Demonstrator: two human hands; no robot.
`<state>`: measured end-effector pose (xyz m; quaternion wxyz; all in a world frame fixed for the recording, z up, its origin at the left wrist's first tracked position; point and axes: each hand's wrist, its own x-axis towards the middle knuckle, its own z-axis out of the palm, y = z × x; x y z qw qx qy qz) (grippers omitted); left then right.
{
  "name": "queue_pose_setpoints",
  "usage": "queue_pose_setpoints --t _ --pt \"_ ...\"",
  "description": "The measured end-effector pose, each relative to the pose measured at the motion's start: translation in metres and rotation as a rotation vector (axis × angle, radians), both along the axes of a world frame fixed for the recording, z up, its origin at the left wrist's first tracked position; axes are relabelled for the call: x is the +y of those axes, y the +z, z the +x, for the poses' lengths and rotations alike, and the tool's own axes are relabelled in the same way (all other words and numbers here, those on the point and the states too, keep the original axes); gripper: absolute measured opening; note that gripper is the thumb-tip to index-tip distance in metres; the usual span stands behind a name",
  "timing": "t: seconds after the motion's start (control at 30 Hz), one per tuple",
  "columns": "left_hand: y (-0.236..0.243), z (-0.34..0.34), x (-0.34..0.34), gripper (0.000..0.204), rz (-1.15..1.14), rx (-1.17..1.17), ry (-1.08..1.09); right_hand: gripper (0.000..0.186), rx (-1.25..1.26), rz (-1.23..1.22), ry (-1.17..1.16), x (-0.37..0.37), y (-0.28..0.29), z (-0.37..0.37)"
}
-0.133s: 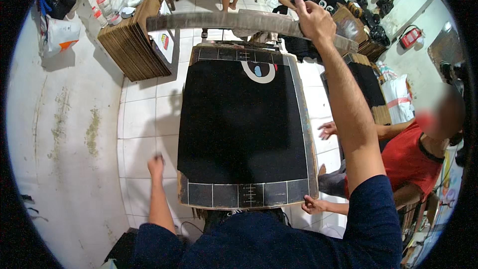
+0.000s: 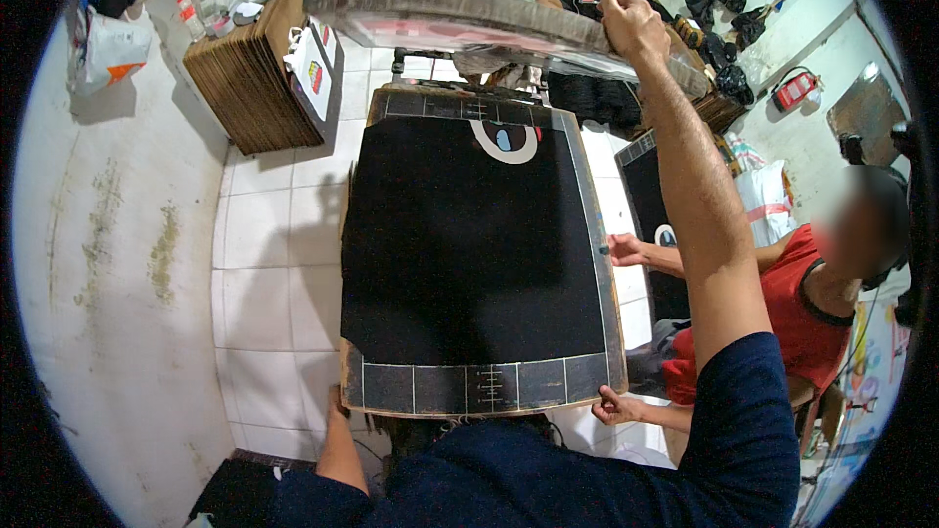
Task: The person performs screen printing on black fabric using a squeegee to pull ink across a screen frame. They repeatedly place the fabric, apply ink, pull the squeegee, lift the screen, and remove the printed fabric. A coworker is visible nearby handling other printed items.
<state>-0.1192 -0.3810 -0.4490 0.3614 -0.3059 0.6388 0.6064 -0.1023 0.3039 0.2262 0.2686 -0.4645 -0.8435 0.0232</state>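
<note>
My right hand is closed round the right end of a raised screen-printing frame, smeared by motion; its pale, pinkish mesh side shows. Below it lies a printing board with white guide lines along its near and far ends. Black fabric covers the board's middle and carries a white, blue and red eye-shaped print at the far end. My left hand is at the board's near left edge, its fingers hidden there.
At right, a person in a red top has one hand at the board's right edge, another at its near right corner. Beyond lies a second printed black fabric. Stacked brown boards stand far left beside the wall.
My left hand has come in from the left to the board's near left edge. The frame has tilted higher, showing more mesh. The co-worker's farther hand has moved to the board's right edge.
</note>
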Motion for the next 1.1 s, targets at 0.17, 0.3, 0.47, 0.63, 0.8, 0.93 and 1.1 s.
queue_pose_setpoints --t 0.17,0.3,0.47,0.63,0.8,0.93,1.1 --pt "-0.076 0.107 -0.031 0.037 -0.299 0.354 -0.265 0.074 -0.017 0.048 -0.028 0.022 0.003 -0.02" --pt "-0.059 0.11 -0.017 0.032 -0.548 0.681 -0.198 0.075 -0.027 0.043 -0.009 0.027 0.004 -0.025" --pt "-0.063 0.103 -0.006 0.041 -0.16 0.724 0.144 0.069 -0.05 0.062 -0.013 0.019 0.011 -0.023" --pt "0.001 0.043 -0.001 0.045 -0.611 1.015 0.031 0.064 0.01 0.058 0.041 0.01 0.019 -0.024" --pt "0.19 -0.098 0.008 0.033 -1.182 0.95 -0.446 0.077 0.002 0.106 -0.032 0.022 0.02 -0.03" --pt "0.347 -0.131 -0.057 0.035 -1.393 1.007 -0.335 0.06 0.312 -0.108 0.178 0.039 0.014 -0.035" --pt "0.528 -0.112 -0.211 0.039 -1.202 1.151 -0.121 0.066 0.202 0.006 0.155 0.071 0.011 -0.043"
